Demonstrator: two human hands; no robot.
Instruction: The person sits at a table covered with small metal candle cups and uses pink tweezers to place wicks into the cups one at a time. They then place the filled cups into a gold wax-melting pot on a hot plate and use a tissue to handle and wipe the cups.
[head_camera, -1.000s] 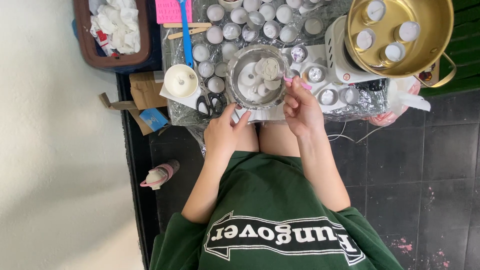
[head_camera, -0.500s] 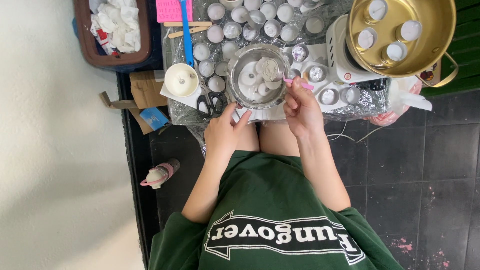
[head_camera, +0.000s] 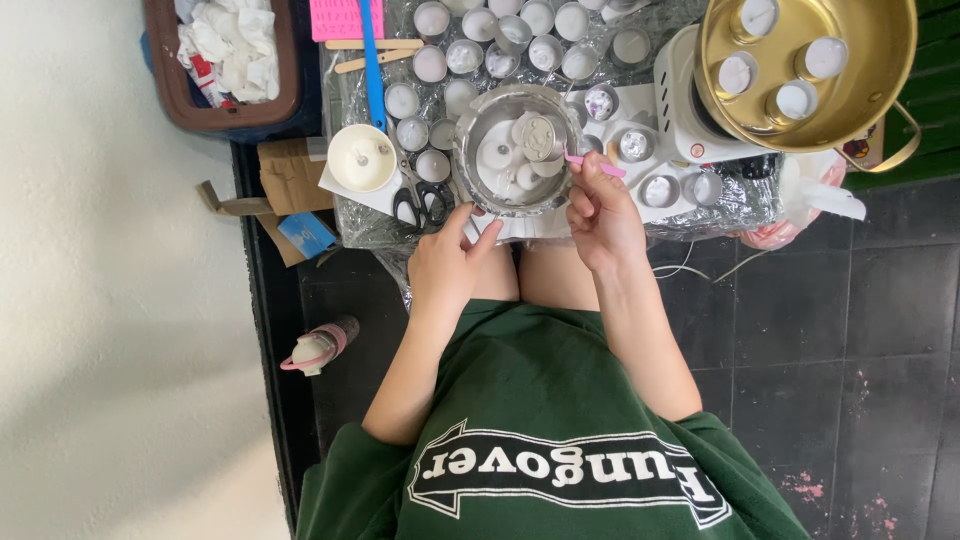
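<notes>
A steel bowl with several white wax discs and a small metal tealight cup stands at the near edge of the foil-covered low table. My left hand rests at the bowl's near rim, fingers touching it. My right hand holds pink tweezers whose tips reach over the bowl's right rim towards the metal cup.
A gold pot holding several tealights sits on a white base at the right. Rows of tealight cups, black scissors, a white wax-filled cup, a blue stick and a brown bin surround the bowl. A pink-lidded bottle lies on the floor.
My right hand has shifted slightly, the tweezers now reaching at the metal cup in the bowl. My left hand stays at the rim.
</notes>
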